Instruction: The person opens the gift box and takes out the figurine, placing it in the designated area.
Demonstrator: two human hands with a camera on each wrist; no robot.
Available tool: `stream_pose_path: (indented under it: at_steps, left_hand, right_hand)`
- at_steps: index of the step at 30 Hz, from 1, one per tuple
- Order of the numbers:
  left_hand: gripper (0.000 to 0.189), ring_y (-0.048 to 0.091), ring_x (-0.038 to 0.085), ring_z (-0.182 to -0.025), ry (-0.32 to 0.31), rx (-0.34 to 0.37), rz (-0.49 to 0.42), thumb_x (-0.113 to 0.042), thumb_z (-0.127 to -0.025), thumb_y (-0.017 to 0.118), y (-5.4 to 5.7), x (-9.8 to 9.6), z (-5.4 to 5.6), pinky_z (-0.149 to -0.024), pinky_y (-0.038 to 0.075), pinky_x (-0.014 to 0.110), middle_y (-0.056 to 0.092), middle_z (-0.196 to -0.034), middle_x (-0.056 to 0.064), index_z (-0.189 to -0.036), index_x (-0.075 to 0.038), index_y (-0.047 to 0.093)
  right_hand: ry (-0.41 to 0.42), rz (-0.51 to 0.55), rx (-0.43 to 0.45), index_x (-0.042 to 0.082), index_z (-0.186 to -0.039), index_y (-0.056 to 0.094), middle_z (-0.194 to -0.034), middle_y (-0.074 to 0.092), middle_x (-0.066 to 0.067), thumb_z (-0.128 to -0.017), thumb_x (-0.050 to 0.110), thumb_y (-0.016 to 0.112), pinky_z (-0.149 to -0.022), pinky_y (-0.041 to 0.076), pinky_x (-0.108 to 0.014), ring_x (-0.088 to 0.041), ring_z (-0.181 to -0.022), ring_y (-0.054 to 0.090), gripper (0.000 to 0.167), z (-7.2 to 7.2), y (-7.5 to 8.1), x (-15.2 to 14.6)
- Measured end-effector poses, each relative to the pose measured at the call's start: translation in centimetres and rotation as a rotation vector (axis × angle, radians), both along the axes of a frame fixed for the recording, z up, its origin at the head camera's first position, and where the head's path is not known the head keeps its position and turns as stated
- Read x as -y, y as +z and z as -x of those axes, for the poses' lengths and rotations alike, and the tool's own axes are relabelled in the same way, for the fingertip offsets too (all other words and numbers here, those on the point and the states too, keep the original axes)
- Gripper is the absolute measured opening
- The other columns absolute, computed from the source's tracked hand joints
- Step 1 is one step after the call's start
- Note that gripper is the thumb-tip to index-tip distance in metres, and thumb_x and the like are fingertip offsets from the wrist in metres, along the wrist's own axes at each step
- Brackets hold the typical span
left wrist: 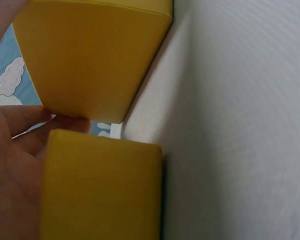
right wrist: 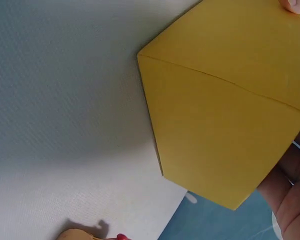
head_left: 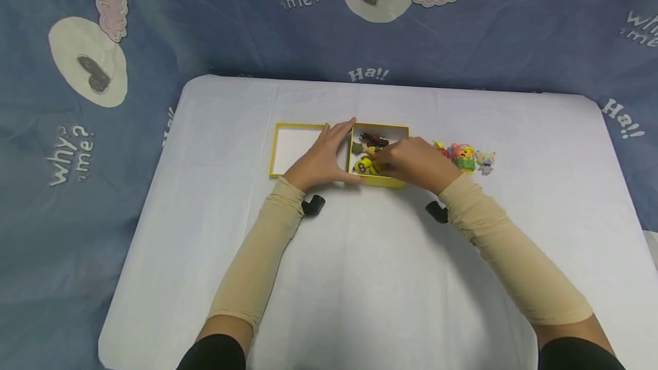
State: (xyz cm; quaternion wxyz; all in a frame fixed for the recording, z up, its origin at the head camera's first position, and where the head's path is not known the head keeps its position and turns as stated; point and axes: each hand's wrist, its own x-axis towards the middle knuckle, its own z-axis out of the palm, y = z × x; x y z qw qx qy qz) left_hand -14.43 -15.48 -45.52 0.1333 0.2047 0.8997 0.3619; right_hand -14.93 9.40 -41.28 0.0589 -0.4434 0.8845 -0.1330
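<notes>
A yellow box (head_left: 380, 181) with a pale inside stands open-topped on the table. My left hand (head_left: 324, 159) grips its left side, thumb at the near edge and fingers at the far corner. Inside the box lie a yellow figurine (head_left: 362, 165), a figurine with a grey-green top (head_left: 357, 148) and a dark red-and-black toy (head_left: 374, 139). My right hand (head_left: 411, 160) reaches over the right side with fingertips down among the toys. Whether those fingertips pinch a toy is hidden. The box's outer wall (right wrist: 215, 130) fills much of the right wrist view.
A shallow yellow-rimmed lid (head_left: 273, 150), white inside, lies left of the box, partly behind my left hand. Several colourful figurines (head_left: 464, 155) stand in a cluster right of my right hand. Patterned blue cloth (head_left: 231, 27) hangs behind the white-covered table (head_left: 349, 278).
</notes>
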Motion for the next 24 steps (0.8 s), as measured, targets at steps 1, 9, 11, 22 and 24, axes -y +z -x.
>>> stream_pose_path:
  at_steps: [1,9,11,22,24]
  left_hand:
    - [0.136,0.004,0.035,-0.163,-0.002,-0.004,0.001,-0.061,-0.066,0.092,0.0,0.0,0.0,-0.136,0.004,0.047,0.019,-0.174,0.003,-0.168,-0.027,0.010]
    - [0.137,0.007,0.034,-0.163,-0.019,-0.018,-0.014,-0.058,-0.065,0.094,0.1,-0.1,0.2,-0.136,0.000,0.043,0.021,-0.173,0.005,-0.168,-0.023,0.012]
    - [0.137,0.009,0.033,-0.163,-0.021,-0.025,-0.014,-0.059,-0.065,0.094,0.1,0.0,0.2,-0.136,-0.001,0.042,0.021,-0.173,0.004,-0.168,-0.022,0.012]
    - [0.138,0.008,0.034,-0.163,-0.015,-0.021,-0.021,-0.061,-0.064,0.093,-0.2,0.1,0.2,-0.136,0.000,0.044,0.021,-0.173,0.004,-0.168,-0.024,0.011]
    - [0.138,0.007,0.034,-0.163,-0.016,-0.019,-0.021,-0.060,-0.064,0.094,-0.2,0.1,0.2,-0.136,0.000,0.044,0.021,-0.173,0.004,-0.168,-0.024,0.011]
  right_hand:
    - [0.005,-0.008,-0.013,0.013,-0.106,0.083,-0.104,0.081,-0.004,-0.083,0.014,0.086,-0.077,0.067,-0.037,-0.018,-0.089,0.079,0.023,0.0,0.0,0.0]
    - [0.032,-0.032,-0.021,0.012,-0.092,0.081,-0.092,0.081,-0.001,-0.086,0.007,0.083,-0.071,0.066,-0.034,-0.013,-0.079,0.076,0.008,-0.2,0.6,0.0]
    - [0.027,-0.056,-0.030,0.012,-0.089,0.080,-0.087,0.079,0.000,-0.086,0.005,0.082,-0.068,0.064,-0.034,-0.012,-0.073,0.072,0.007,-0.2,0.8,0.1]
    - [0.011,-0.190,-0.110,0.014,-0.071,0.070,-0.068,0.069,0.001,-0.084,0.006,0.083,-0.053,0.054,-0.039,-0.013,-0.056,0.055,0.020,-0.1,1.2,0.2]
    - [0.017,-0.195,-0.117,0.014,-0.071,0.069,-0.067,0.068,0.002,-0.084,0.005,0.082,-0.053,0.053,-0.039,-0.014,-0.055,0.053,0.021,-0.1,1.2,0.3]
